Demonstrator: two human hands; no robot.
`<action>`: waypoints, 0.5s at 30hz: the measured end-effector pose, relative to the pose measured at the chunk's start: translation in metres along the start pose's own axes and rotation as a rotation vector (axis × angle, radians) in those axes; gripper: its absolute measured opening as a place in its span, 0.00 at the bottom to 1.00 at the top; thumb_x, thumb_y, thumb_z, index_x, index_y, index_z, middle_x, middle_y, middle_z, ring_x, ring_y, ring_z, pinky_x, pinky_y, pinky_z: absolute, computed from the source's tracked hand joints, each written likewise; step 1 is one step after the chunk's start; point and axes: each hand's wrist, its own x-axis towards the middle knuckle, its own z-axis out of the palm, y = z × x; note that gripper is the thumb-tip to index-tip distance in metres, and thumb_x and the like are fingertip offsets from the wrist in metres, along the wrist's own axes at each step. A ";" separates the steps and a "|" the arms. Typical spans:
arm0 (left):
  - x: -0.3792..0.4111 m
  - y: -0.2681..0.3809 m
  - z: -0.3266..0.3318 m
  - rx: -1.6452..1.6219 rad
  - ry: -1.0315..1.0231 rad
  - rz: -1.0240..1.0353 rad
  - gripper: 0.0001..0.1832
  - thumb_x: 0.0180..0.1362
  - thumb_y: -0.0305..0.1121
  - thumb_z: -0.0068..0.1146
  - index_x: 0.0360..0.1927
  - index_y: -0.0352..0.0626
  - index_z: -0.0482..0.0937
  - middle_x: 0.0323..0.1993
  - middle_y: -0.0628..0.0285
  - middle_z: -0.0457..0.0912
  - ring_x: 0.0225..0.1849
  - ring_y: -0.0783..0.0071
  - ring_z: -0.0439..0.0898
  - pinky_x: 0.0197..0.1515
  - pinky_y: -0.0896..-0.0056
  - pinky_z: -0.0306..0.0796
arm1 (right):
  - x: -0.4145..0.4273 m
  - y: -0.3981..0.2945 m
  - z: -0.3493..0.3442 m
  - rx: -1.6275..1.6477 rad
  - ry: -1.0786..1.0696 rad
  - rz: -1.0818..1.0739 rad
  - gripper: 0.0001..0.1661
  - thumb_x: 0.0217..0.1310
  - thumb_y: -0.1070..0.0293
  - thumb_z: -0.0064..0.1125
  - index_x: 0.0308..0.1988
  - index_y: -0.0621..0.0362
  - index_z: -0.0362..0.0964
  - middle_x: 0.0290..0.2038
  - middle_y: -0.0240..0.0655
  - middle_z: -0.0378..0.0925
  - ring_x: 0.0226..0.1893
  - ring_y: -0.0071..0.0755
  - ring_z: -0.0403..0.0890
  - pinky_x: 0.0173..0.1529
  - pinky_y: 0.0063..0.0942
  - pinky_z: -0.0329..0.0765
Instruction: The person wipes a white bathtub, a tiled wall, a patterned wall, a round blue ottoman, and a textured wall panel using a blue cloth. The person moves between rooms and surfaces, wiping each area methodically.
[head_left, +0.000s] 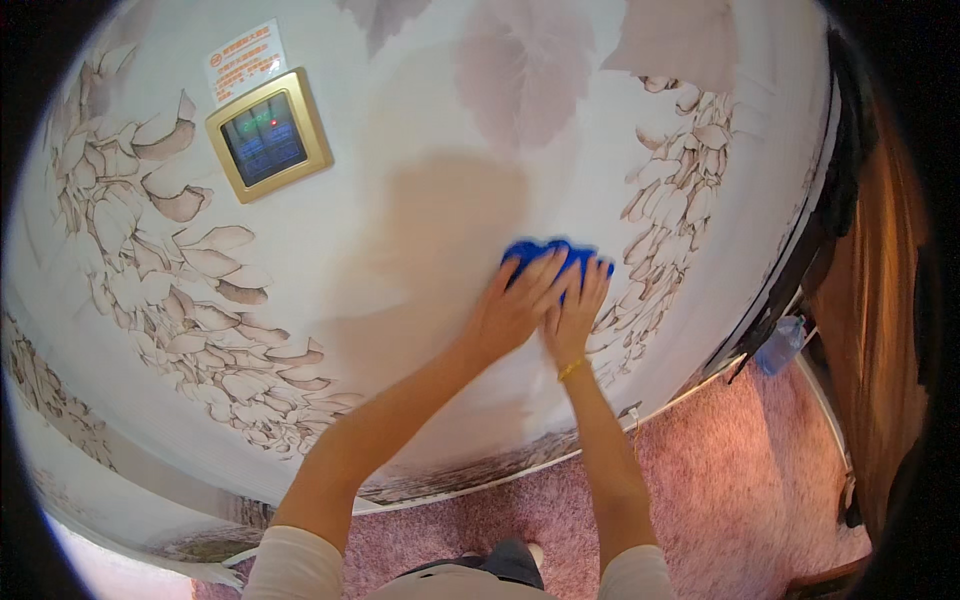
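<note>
Both my hands press a blue cloth (559, 253) against the wall (420, 90), which carries a printed flower and leaf pattern. My left hand (517, 304) lies across the cloth's left part with its fingers spread over it. Close beside it on the right, my right hand (576, 307) has its fingertips on the cloth's right part; a yellow band (571, 368) is round that wrist. The cloth is bunched, and the palms hide its lower part. The fingers look slightly blurred.
A gold-framed control panel (270, 136) with a lit display is on the wall at upper left, a printed notice (246, 61) above it. Pinkish carpet (720, 465) covers the floor. At right are a brown curtain (870, 300) and a bluish plastic bag (781, 346).
</note>
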 end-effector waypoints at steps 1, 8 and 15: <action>0.022 -0.003 -0.002 -0.025 0.056 -0.013 0.25 0.47 0.35 0.44 0.53 0.52 0.63 0.57 0.65 0.60 0.57 0.74 0.58 0.58 0.61 0.45 | 0.024 0.007 -0.006 -0.006 0.036 -0.008 0.28 0.57 0.59 0.38 0.54 0.62 0.52 0.58 0.50 0.47 0.59 0.59 0.44 0.59 0.53 0.41; 0.106 0.004 -0.009 -0.101 0.156 -0.043 0.25 0.48 0.36 0.45 0.53 0.49 0.63 0.57 0.63 0.60 0.57 0.70 0.58 0.55 0.59 0.51 | 0.095 0.056 -0.025 -0.052 0.138 -0.064 0.29 0.60 0.53 0.28 0.55 0.59 0.53 0.59 0.48 0.48 0.60 0.56 0.43 0.59 0.51 0.37; 0.041 0.088 0.062 -0.023 -0.063 0.035 0.29 0.48 0.36 0.44 0.57 0.50 0.58 0.59 0.65 0.56 0.57 0.73 0.57 0.56 0.62 0.49 | -0.039 0.107 -0.033 -0.060 -0.059 0.053 0.30 0.58 0.55 0.33 0.56 0.61 0.50 0.59 0.51 0.44 0.60 0.60 0.41 0.59 0.53 0.40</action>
